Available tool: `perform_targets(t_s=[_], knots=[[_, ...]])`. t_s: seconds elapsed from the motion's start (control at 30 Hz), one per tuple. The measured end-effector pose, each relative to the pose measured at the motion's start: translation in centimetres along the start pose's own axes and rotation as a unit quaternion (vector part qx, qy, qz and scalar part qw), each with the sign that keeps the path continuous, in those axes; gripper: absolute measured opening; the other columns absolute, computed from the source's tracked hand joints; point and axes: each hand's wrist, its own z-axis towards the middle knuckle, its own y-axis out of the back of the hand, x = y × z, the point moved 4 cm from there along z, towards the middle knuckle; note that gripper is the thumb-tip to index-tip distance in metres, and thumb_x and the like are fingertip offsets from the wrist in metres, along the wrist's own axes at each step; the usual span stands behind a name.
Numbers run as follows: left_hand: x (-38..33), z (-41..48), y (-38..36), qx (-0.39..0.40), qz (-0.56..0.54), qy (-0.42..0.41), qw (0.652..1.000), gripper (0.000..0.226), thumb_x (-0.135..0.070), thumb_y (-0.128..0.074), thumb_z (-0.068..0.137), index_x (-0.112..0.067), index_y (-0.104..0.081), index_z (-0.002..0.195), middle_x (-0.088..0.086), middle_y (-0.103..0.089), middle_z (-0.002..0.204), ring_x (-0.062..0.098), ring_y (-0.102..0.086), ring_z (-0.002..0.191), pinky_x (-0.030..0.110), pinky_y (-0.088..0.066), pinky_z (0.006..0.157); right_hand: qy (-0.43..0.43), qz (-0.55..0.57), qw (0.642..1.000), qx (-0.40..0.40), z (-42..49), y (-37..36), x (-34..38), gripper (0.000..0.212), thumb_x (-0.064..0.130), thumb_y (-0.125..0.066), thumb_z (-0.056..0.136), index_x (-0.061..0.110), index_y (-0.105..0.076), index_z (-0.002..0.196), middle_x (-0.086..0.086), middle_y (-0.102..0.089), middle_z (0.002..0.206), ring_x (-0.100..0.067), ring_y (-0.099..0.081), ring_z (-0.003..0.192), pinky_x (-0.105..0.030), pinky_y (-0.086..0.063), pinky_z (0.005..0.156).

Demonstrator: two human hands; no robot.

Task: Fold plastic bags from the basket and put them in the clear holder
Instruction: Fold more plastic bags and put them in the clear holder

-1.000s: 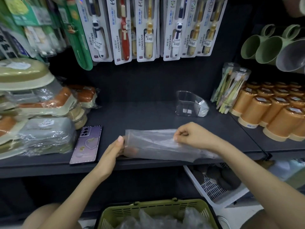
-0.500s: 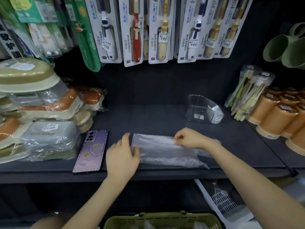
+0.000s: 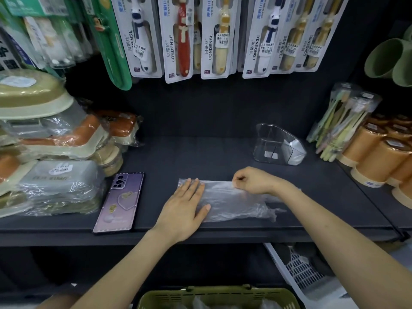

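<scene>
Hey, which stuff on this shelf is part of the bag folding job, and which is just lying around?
Job: plastic bag, pressed by left hand, pinched by right hand; clear holder; green basket.
Lying about: purple phone, toothbrush packs, orange cups, wrapped boxes.

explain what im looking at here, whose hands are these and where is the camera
There is no machine: a person wears one camera on the head, looking down at their own two hands. The left hand presses flat on a clear plastic bag lying on the dark shelf; the right hand pinches the bag's far edge. Behind stands the clear holder, with a folded bag already inside. A purple phone lies to the left, and the green basket sits below.
</scene>
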Motion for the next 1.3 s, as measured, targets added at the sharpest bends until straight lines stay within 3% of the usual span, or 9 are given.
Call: perform_targets(t_s=[0.37,0.57,0.63,0.73,0.8,1.03,1.13,1.2,1.3], knots=[[0.3,0.4,-0.6,0.025,0.028,0.03,0.999,0.121,-0.078,0.04,0.052,-0.021,0.005,0.153,-0.001,0.009,0.161,0.014,0.013,0.148,0.035,0.013,0.119,-0.034,0.021,0.999,-0.022,-1.2,0.8,0.0,0.015,0.02,-0.051,0.096,0.021,-0.065,0.099,0.01,-0.063,0.096,-0.019,-0.061,0.102,-0.032,-0.047,0.086],[0.2,0.5,-0.7,0.033,0.033,0.034,0.998,0.125,-0.08,0.04,0.048,-0.025,0.004,0.153,-0.001,0.011,0.161,0.013,0.014,0.147,0.039,0.015,0.118,0.052,-0.209,0.943,-0.254,-4.5,-1.7,4.0,0.044,0.037,-0.044,0.095,0.02,-0.056,0.134,-0.007,-0.06,0.13,-0.029,-0.055,0.121,-0.045,-0.031,0.108],[0.2,0.5,-0.7,0.037,0.033,0.034,0.998,0.125,-0.082,0.038,0.048,-0.025,0.004,0.154,0.0,0.01,0.161,0.014,0.014,0.148,0.04,0.014,0.118,0.088,-0.235,0.944,-0.216,-4.8,-4.8,5.4,0.064,0.049,-0.021,0.091,0.017,-0.054,0.136,-0.014,-0.056,0.136,-0.034,-0.051,0.127,-0.057,-0.025,0.111],[0.2,0.5,-0.6,0.04,0.036,0.034,0.998,0.112,-0.083,0.021,0.06,-0.026,0.002,0.154,0.0,0.009,0.162,0.014,0.013,0.148,0.041,0.014,0.119,0.034,-0.235,0.966,-0.099,-4.8,-7.4,3.2,0.108,0.069,0.036,0.068,0.027,-0.016,0.154,-0.007,-0.013,0.161,-0.029,-0.008,0.148,-0.055,0.01,0.115],[0.2,0.6,-0.6,0.041,0.036,0.037,0.998,0.104,-0.078,0.015,0.065,-0.026,0.001,0.155,0.0,0.009,0.162,0.014,0.012,0.148,0.041,0.013,0.119,0.002,-0.224,0.969,-0.108,-5.6,-7.3,0.5,0.116,0.07,0.045,0.057,0.033,-0.008,0.153,-0.001,-0.005,0.162,-0.025,0.0,0.149,-0.053,0.016,0.113],[0.4,0.6,-0.8,0.044,0.046,0.034,0.997,0.105,-0.079,0.017,0.065,-0.026,0.001,0.155,-0.001,0.008,0.162,0.014,0.011,0.148,0.042,0.011,0.12,-0.071,-0.208,0.966,-0.135,-10.0,-4.5,-7.2,0.112,0.076,0.04,0.059,0.036,-0.007,0.153,0.007,-0.003,0.162,-0.014,0.003,0.149,-0.051,0.015,0.116],[0.4,0.6,-0.8,0.043,0.042,0.033,0.998,0.101,-0.075,0.014,0.067,-0.026,0.002,0.155,-0.001,0.008,0.162,0.014,0.011,0.148,0.043,0.011,0.12,0.031,-0.193,0.943,-0.269,-11.5,-3.6,-5.4,0.081,0.071,-0.003,0.092,0.025,-0.047,0.141,-0.003,-0.043,0.149,-0.025,-0.031,0.142,-0.054,-0.003,0.116],[0.5,0.7,-0.9,0.049,0.035,0.033,0.998,0.103,-0.076,0.014,0.066,-0.025,0.003,0.155,-0.001,0.01,0.162,0.014,0.012,0.148,0.042,0.012,0.119,0.147,-0.17,0.915,-0.335,-12.0,-4.2,-3.7,0.055,0.061,-0.039,0.092,0.022,-0.066,0.121,0.003,-0.062,0.128,-0.019,-0.049,0.126,-0.052,-0.02,0.113],[0.7,0.7,-0.9,0.067,0.024,0.036,0.997,0.108,-0.083,0.013,0.063,-0.024,0.008,0.154,-0.003,0.014,0.16,0.013,0.016,0.147,0.042,0.013,0.119,0.244,-0.159,0.896,-0.336,-11.3,-5.5,-1.8,0.033,0.045,-0.054,0.087,0.021,-0.074,0.097,0.006,-0.069,0.107,-0.013,-0.055,0.108,-0.041,-0.029,0.109]])
